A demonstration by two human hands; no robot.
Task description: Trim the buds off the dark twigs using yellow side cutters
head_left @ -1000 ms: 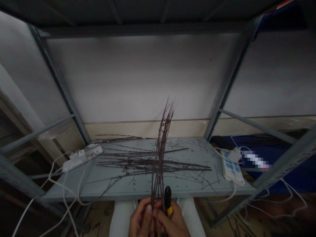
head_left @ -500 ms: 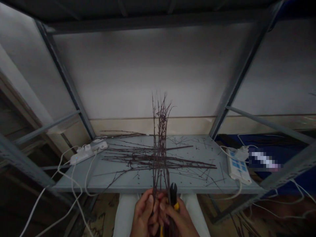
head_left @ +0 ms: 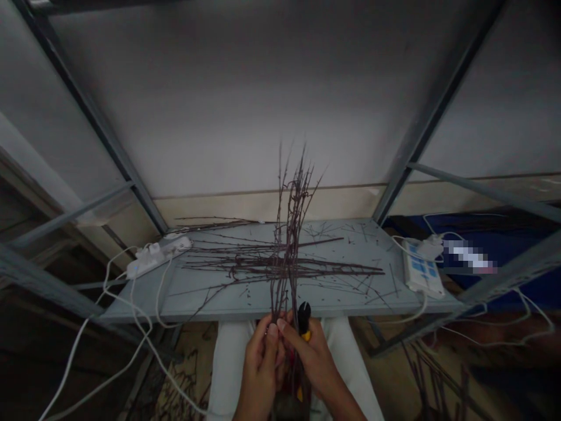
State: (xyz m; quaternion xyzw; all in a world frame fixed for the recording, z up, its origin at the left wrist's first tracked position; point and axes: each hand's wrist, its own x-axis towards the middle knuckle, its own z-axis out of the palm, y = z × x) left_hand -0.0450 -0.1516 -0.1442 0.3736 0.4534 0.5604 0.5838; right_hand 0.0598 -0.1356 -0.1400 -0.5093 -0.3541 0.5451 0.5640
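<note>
I'm watching left hand and right hand drawing closer, both pinching twigs, right also holding diagonal cutters; seemingly gathering stems.

Rough woody twigs; metal shelf (smooth, matt).

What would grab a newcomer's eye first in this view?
Probably the bundle of dark twigs, held by the left hand and right hand at bottom centre. Next, the black-and-yellow tool in the right hand. Beyond, more twigs lie crosswise on the grey shelf, with white power strips at both ends.
</note>
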